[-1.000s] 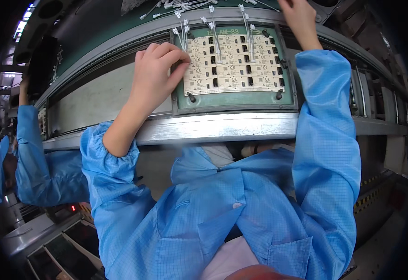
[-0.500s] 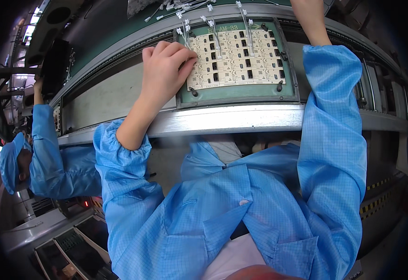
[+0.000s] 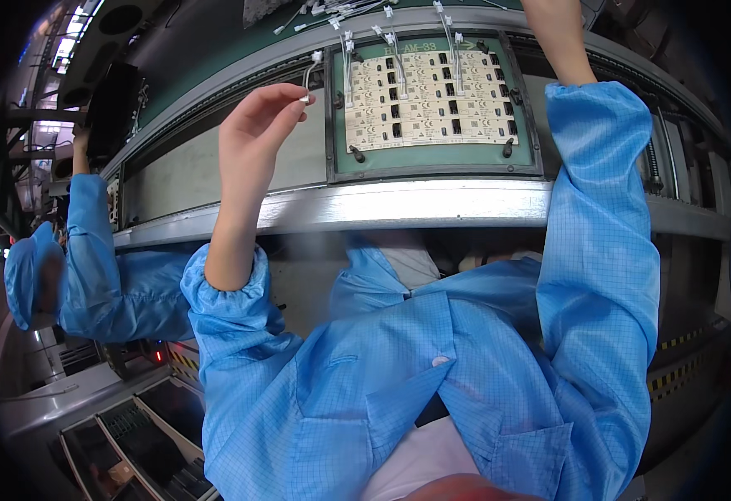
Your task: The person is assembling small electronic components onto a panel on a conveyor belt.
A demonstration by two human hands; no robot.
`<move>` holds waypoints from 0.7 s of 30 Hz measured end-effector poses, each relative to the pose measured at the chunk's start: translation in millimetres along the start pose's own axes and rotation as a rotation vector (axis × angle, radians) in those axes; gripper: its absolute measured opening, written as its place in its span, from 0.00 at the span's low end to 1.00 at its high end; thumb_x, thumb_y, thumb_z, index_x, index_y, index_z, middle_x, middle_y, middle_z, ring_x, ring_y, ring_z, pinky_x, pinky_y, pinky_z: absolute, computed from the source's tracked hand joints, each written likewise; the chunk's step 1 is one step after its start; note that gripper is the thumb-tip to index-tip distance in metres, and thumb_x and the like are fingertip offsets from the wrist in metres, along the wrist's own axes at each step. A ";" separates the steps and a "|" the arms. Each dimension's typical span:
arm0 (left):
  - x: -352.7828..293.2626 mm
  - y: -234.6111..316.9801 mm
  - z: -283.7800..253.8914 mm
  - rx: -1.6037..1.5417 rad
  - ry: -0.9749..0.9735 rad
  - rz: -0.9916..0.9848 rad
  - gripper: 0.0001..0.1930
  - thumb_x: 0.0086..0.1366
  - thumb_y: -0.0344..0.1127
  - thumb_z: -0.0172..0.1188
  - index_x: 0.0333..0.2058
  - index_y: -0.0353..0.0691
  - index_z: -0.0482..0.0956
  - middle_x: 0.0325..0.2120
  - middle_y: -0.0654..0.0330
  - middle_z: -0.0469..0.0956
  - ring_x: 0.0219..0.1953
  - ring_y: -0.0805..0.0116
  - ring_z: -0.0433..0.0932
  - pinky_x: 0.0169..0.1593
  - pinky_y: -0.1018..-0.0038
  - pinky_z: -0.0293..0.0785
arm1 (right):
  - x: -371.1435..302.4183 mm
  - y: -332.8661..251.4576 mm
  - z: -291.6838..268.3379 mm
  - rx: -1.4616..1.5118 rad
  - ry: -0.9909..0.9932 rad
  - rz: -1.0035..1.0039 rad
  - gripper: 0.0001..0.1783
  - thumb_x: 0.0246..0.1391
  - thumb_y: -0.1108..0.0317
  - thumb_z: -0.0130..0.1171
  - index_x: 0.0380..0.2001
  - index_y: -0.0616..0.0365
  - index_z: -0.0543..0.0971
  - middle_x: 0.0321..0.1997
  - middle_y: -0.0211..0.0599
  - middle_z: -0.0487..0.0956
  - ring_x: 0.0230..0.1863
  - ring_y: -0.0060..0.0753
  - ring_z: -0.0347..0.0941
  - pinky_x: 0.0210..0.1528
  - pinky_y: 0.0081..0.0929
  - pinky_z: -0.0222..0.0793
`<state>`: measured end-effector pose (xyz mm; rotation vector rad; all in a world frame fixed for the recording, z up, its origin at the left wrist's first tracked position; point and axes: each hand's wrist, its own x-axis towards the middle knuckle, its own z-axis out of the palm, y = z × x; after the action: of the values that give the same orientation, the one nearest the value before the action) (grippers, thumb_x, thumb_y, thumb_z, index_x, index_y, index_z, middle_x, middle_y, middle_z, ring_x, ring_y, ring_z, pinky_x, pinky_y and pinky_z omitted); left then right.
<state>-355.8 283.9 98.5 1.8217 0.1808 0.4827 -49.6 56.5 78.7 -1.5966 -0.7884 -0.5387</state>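
My left hand (image 3: pixel 257 138) is raised just left of the circuit board panel, its thumb and fingertips pinched on a short white connector cable (image 3: pixel 309 73). The cable's free white plug points up and away from me. Beside it, the cream panel of several small circuit boards (image 3: pixel 424 120) lies on a green carrier plate (image 3: pixel 432 160) with dark clips. More white cables (image 3: pixel 402 71) stand up from the panel, their plugs at the far edge. My right hand (image 3: pixel 556 37) reaches beyond the carrier's far right corner; its fingers are cut off by the upper edge.
The carrier sits between conveyor rails, with a shiny metal rail (image 3: pixel 416 203) on my side. Loose white cables (image 3: pixel 340 15) lie in a heap on a green surface at the back. At the left, another person in a blue smock (image 3: pixel 94 250) reaches toward the same line.
My left hand has drawn back leftward from the panel's left edge, the cable now showing in its pinch. My right arm stays extended in nearly the same place.
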 end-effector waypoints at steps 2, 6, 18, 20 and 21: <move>2.5 2.6 0.8 0.000 0.027 0.030 0.08 0.65 0.24 0.60 0.43 0.32 0.80 0.39 0.60 0.82 0.42 0.73 0.79 0.49 0.79 0.73 | -1.5 -6.6 0.7 0.006 -0.001 0.014 0.06 0.56 0.73 0.62 0.35 0.63 0.79 0.29 0.29 0.80 0.31 0.16 0.73 0.34 0.18 0.68; 10.5 1.1 -3.1 0.373 0.066 0.094 0.09 0.62 0.24 0.62 0.42 0.37 0.82 0.37 0.65 0.82 0.40 0.78 0.78 0.46 0.80 0.71 | -5.3 -31.1 1.0 0.033 -0.037 0.125 0.05 0.56 0.72 0.62 0.34 0.63 0.79 0.27 0.25 0.77 0.29 0.14 0.69 0.32 0.18 0.66; 9.6 -9.0 15.2 1.257 -0.065 0.743 0.15 0.56 0.27 0.59 0.43 0.43 0.80 0.31 0.66 0.76 0.37 0.67 0.75 0.45 0.68 0.64 | -0.7 -25.7 -2.6 0.105 -0.033 0.155 0.06 0.56 0.70 0.64 0.30 0.60 0.78 0.24 0.22 0.74 0.27 0.12 0.66 0.29 0.16 0.60; 7.0 -15.6 22.9 1.266 -0.104 0.784 0.15 0.56 0.30 0.57 0.44 0.43 0.78 0.31 0.66 0.75 0.38 0.68 0.74 0.45 0.69 0.64 | -0.1 -19.4 -1.9 0.119 -0.031 0.138 0.06 0.56 0.70 0.64 0.30 0.60 0.78 0.24 0.22 0.75 0.27 0.12 0.66 0.29 0.16 0.61; 5.0 -16.5 25.6 1.261 -0.156 0.786 0.14 0.55 0.31 0.57 0.43 0.43 0.77 0.31 0.65 0.75 0.38 0.67 0.74 0.45 0.69 0.64 | -0.3 -17.6 -1.0 0.136 -0.033 0.116 0.06 0.56 0.70 0.64 0.30 0.60 0.78 0.24 0.22 0.75 0.27 0.12 0.67 0.29 0.16 0.61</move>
<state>-338.7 268.2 78.1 3.1644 -0.4831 0.8685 -62.8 56.4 90.4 -1.5178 -0.7364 -0.3683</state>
